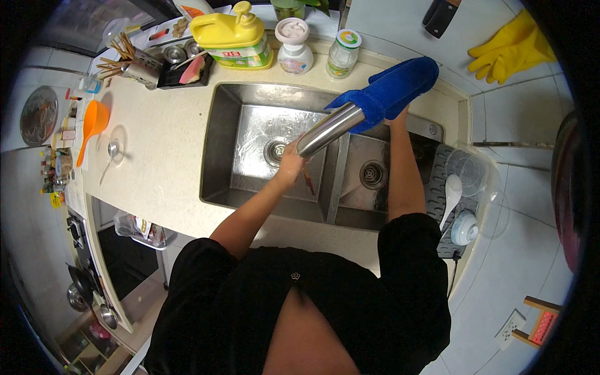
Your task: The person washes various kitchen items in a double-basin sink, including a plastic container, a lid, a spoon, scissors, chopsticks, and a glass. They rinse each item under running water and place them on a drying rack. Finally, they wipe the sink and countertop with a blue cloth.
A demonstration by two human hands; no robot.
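A long shiny steel cylinder (331,130) is held tilted above the double sink (209,178), its kind unclear. My left hand (289,164) grips its lower end, with the fingers mostly hidden behind the metal. A blue cloth (403,87) is wrapped over the cylinder's upper end and extends beyond it toward the wall. My right hand (399,117) is closed on the cloth from behind and below; most of its fingers are covered. Both arms reach over the sink's front edge. The left basin is wet around its drain (275,152).
Behind the sink stand a yellow detergent jug (231,37), a white pump bottle (294,53) and a glass jar (343,55). An orange ladle (94,122) lies left. Right, a drying mat (442,169) holds a bowl (464,229) and white spoon (452,192). Yellow gloves (509,50) hang on the wall.
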